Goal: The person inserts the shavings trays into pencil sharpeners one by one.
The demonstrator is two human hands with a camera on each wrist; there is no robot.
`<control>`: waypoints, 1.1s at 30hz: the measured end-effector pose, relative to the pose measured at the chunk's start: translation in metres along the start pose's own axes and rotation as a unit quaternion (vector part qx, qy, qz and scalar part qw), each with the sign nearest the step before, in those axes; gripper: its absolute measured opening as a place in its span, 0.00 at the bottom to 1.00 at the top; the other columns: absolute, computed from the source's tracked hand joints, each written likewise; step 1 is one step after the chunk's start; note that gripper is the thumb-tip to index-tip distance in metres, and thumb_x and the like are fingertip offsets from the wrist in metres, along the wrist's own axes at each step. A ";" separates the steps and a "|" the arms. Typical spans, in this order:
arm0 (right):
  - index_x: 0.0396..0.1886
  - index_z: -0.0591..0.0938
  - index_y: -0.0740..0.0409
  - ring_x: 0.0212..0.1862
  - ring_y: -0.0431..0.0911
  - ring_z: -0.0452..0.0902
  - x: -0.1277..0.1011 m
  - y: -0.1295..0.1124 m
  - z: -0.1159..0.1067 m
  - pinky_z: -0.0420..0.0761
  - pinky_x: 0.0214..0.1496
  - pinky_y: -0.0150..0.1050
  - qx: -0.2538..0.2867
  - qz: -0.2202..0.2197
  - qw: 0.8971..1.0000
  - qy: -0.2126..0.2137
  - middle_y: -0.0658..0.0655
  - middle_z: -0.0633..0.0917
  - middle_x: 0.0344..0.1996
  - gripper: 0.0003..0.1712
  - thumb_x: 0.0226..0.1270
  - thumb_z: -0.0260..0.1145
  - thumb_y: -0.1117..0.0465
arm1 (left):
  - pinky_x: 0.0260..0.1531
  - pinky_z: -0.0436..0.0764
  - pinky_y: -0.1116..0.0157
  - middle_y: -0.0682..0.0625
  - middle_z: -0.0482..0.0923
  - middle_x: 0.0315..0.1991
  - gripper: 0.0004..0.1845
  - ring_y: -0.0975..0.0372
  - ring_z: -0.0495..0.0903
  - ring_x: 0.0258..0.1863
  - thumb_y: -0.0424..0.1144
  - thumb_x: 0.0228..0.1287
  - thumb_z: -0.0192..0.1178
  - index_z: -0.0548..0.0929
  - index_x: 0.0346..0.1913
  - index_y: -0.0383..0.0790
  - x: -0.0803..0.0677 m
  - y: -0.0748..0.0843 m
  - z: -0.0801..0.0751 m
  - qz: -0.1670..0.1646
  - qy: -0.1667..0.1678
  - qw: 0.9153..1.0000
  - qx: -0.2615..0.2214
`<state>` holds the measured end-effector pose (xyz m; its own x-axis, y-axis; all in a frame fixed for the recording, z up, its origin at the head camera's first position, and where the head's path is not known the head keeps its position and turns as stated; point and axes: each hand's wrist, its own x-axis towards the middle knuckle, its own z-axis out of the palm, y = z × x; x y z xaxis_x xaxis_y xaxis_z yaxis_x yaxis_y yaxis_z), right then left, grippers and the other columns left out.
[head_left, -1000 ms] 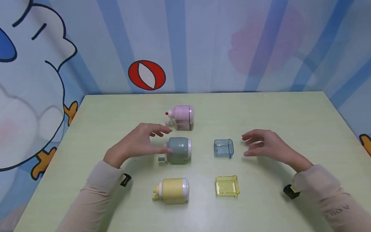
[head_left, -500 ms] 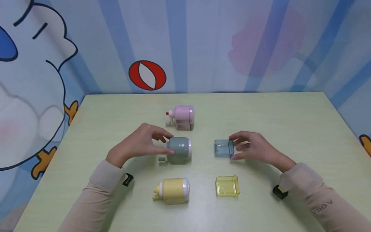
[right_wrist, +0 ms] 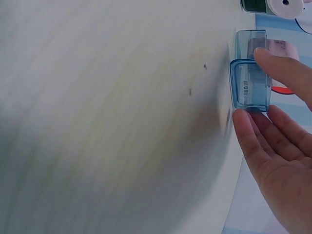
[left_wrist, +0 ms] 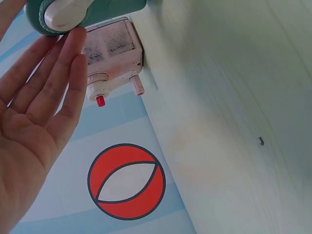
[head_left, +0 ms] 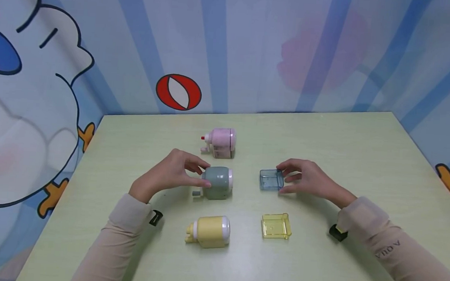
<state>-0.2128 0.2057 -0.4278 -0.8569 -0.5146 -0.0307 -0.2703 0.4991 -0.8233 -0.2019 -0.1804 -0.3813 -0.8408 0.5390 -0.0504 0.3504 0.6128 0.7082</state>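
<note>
Pale green tabletop (head_left: 327, 134) carries, toward the far edge near the middle, a pink plastic crank pencil sharpener (head_left: 219, 142) w/ a red-tipped handle pointing left; it also shows in the left wrist view (left_wrist: 113, 63). Toward the near edge, left of centre, a yellow plastic pencil sharpener w/ white end ring (head_left: 208, 231) lies on its side. Just right of it, apart, a clear yellow plastic shavings tray (head_left: 276, 225), open side up. Behind the far edge: blue-striped cartoon backdrop (head_left: 255, 47) w/ a red-and-white ball print (head_left: 178, 91), pink blotch at upper right, white cartoon figure at left.
</note>
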 end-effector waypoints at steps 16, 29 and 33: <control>0.54 0.79 0.69 0.52 0.56 0.80 0.018 -0.015 0.015 0.82 0.55 0.44 0.041 -0.016 0.998 -0.049 0.64 0.81 0.51 0.33 0.48 0.82 0.67 | 0.47 0.84 0.52 0.53 0.86 0.45 0.28 0.60 0.85 0.44 0.53 0.48 0.79 0.88 0.52 0.42 -0.002 -0.001 -0.001 -0.003 0.004 1.000 -0.001; 0.53 0.79 0.68 0.51 0.51 0.80 0.038 -0.041 0.040 0.83 0.52 0.37 0.014 -0.039 0.995 -0.092 0.60 0.82 0.49 0.33 0.46 0.83 0.68 | 0.48 0.83 0.52 0.53 0.86 0.46 0.28 0.59 0.85 0.44 0.52 0.49 0.78 0.87 0.52 0.42 0.001 -0.001 0.001 0.003 0.003 1.000 -0.003; 0.52 0.79 0.69 0.51 0.52 0.80 0.042 -0.043 0.048 0.83 0.52 0.37 0.026 -0.045 0.994 -0.097 0.61 0.82 0.49 0.33 0.46 0.83 0.68 | 0.47 0.84 0.55 0.53 0.86 0.46 0.29 0.60 0.85 0.45 0.52 0.49 0.78 0.87 0.53 0.42 0.000 0.001 0.000 -0.004 0.000 1.000 -0.001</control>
<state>-0.2165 0.1293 -0.4209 -0.7280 -0.6829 -0.0600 -0.3146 0.4106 -0.8558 -0.2019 -0.1796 -0.3811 -0.8432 0.5346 -0.0555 0.3432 0.6150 0.7099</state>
